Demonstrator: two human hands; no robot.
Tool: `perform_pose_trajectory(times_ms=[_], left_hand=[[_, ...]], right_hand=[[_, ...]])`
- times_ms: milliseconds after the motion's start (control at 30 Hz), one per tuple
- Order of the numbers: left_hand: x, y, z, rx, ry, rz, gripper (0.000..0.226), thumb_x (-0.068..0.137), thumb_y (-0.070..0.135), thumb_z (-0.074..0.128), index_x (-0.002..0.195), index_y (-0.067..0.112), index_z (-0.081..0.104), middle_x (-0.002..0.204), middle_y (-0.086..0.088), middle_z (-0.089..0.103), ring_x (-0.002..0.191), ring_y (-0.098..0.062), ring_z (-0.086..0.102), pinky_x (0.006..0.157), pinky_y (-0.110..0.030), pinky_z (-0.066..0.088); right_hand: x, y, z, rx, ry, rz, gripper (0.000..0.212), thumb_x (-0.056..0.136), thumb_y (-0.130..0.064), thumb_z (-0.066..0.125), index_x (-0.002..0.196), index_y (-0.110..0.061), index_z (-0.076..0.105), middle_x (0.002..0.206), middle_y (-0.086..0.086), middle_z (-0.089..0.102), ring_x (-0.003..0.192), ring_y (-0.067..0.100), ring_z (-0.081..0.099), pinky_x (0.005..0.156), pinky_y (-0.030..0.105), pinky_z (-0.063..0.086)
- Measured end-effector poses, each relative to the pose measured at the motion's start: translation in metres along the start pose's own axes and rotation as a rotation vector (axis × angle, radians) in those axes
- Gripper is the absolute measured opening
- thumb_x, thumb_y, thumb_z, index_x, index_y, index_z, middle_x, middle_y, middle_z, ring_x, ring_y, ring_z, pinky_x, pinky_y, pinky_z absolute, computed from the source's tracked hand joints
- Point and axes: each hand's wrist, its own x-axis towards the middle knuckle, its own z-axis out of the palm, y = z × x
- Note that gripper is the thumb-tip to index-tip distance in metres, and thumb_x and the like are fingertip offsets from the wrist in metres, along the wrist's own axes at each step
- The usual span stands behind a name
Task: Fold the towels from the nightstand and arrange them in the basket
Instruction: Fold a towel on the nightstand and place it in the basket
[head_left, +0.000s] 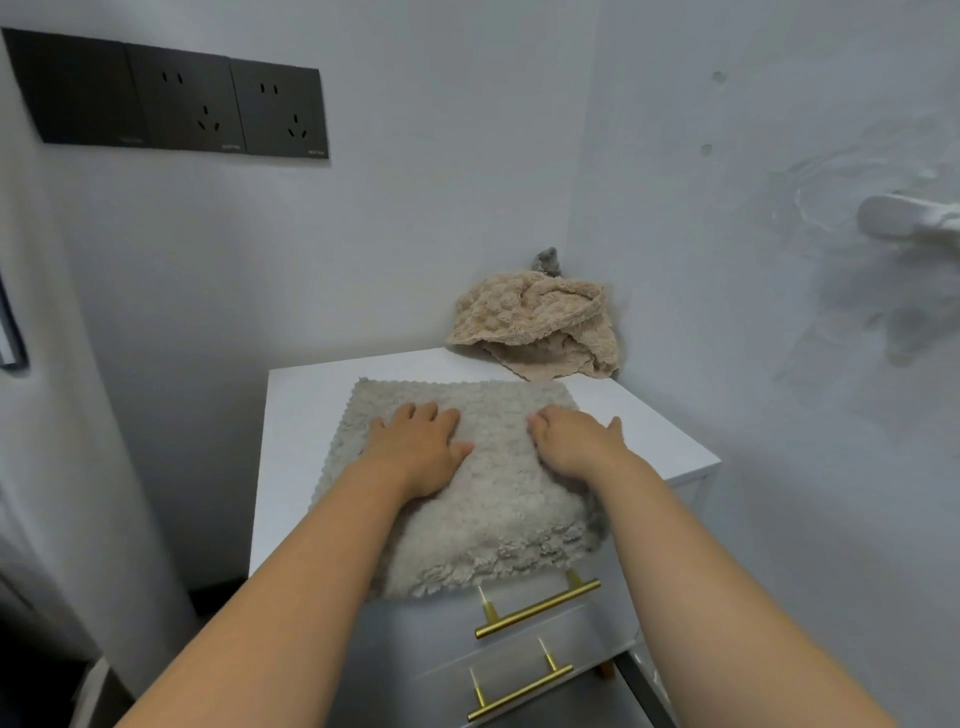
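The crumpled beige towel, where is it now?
In the head view the crumpled beige towel sits at the nightstand's far right corner, against the wall, behind the flat pale towel.

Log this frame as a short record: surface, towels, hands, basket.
surface: white nightstand, gold handles on its drawer fronts
towel in work: grey towel laid flat on top, its near edge at the front edge
towel waiting: beige towel, crumpled in the back corner by the walls
left: left hand flat on the grey towel, fingers straight
right: right hand on the grey towel, fingertips bent; grip unclear
basket: not in view
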Motion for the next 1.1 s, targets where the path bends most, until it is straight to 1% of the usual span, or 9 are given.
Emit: perform_pose_trajectory(times_ms=[200,333,533,633,733,867,933,1000,1100], left_hand=[[0.001,-0.007,-0.005,-0.036,-0.226,0.003,0.073,0.091,0.067,0.024,0.151,0.034,-0.002,0.16,0.005,-0.01,0.147,-0.026,-0.009,0.114,-0.06,0.004],[0.003,-0.011,-0.003,-0.021,-0.225,-0.005,0.072,0.091,0.069,0.021,0.151,0.036,-0.001,0.16,0.006,-0.011,0.147,-0.025,-0.009,0.114,-0.06,0.003],[-0.006,-0.003,-0.006,0.04,-0.057,0.08,0.061,0.097,0.055,0.031,0.149,0.023,0.024,0.158,-0.002,0.014,0.145,-0.025,0.01,0.114,-0.057,0.015],[-0.015,0.006,-0.014,0.075,-0.005,0.168,0.049,0.098,0.044,0.04,0.142,0.023,0.037,0.155,-0.005,0.022,0.142,-0.026,0.02,0.113,-0.051,0.023],[-0.028,0.019,-0.022,0.03,0.045,0.272,0.054,0.096,0.049,0.043,0.142,0.022,0.038,0.148,-0.006,0.035,0.132,-0.025,0.035,0.107,-0.044,0.034],[-0.054,0.041,-0.022,0.013,-0.015,0.349,0.082,0.084,0.069,0.044,0.15,0.026,0.021,0.153,-0.005,0.026,0.138,-0.024,0.027,0.11,-0.045,0.03],[-0.066,0.047,-0.015,0.066,-0.064,0.34,0.099,0.075,0.074,0.052,0.152,0.03,0.006,0.159,-0.001,0.008,0.145,-0.023,0.01,0.115,-0.053,0.019],[-0.074,0.049,-0.003,0.15,-0.07,0.319,0.111,0.071,0.071,0.061,0.151,0.033,-0.006,0.16,0.001,-0.007,0.147,-0.023,-0.002,0.114,-0.058,0.009],[-0.082,0.046,0.017,0.253,-0.023,0.293,0.109,0.078,0.053,0.067,0.149,0.034,-0.014,0.159,-0.002,-0.013,0.147,-0.026,-0.005,0.114,-0.057,0.01]], right_hand=[[0.006,0.006,0.003,0.06,0.044,0.012,0.052,0.101,-0.041,0.018,0.138,-0.013,0.041,0.147,0.007,0.04,0.139,0.026,0.028,0.113,0.058,0.005],[-0.001,0.005,0.011,0.134,0.1,-0.077,0.048,0.101,-0.041,0.025,0.137,-0.013,0.041,0.146,0.005,0.041,0.14,0.025,0.025,0.113,0.056,0.006],[-0.03,0.011,0.004,0.116,0.133,-0.108,0.035,0.1,-0.036,0.035,0.116,-0.011,0.055,0.122,0.008,0.056,0.122,0.029,0.044,0.109,0.048,0.026],[-0.048,0.018,0.003,0.157,0.255,-0.028,0.03,0.096,-0.018,0.041,0.119,-0.009,0.058,0.122,0.011,0.055,0.114,0.03,0.048,0.097,0.039,0.039],[-0.064,0.021,-0.004,0.263,0.308,0.125,0.028,0.09,-0.008,0.041,0.112,-0.006,0.057,0.115,0.013,0.052,0.109,0.031,0.049,0.086,0.034,0.042],[-0.077,0.03,-0.01,0.523,0.146,0.335,0.009,0.087,-0.01,0.046,0.079,-0.006,0.046,0.083,0.008,0.049,0.071,0.023,0.048,0.055,0.026,0.033],[-0.083,0.032,-0.009,0.617,0.071,0.365,0.006,0.084,-0.009,0.047,0.088,-0.006,0.044,0.077,0.006,0.044,0.064,0.019,0.041,0.049,0.026,0.027],[-0.086,0.036,-0.007,0.728,0.032,0.381,0.024,0.085,-0.008,0.048,0.108,-0.004,0.042,0.088,0.009,0.046,0.071,0.019,0.042,0.052,0.025,0.031],[-0.093,0.038,-0.009,0.84,0.024,0.402,0.026,0.088,-0.005,0.051,0.113,0.001,0.045,0.101,0.012,0.046,0.083,0.023,0.048,0.057,0.024,0.037]])
